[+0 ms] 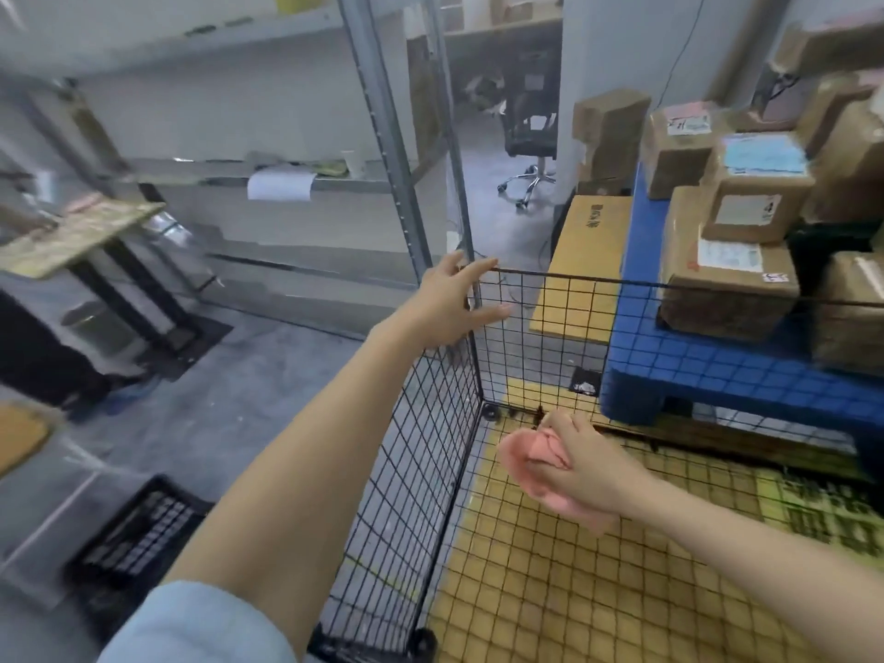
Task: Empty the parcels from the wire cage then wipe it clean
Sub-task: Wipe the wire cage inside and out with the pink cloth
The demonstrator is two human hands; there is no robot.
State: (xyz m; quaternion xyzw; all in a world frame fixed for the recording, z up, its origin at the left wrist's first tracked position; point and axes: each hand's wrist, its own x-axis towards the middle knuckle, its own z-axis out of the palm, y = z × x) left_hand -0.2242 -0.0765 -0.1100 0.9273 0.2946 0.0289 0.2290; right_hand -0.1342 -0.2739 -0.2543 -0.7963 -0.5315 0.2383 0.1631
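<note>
Now wiping: right hand [581, 464] grips pink cloth [531, 464] low at wire cage [425, 423] far-left corner, left hand [452, 303] spread steadying top rim; parcels [727, 279] stacked outside, right; best press cloth flat, overlapping strokes.

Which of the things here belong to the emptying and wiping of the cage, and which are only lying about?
For the job: wire cage, pink cloth, right hand gripping it, left hand on the cage's corner, parcels.
Lying about: office chair, black crate, shelving, blue pallet.

Cage [421, 447] open fr. top (mesh blks sides).
</note>
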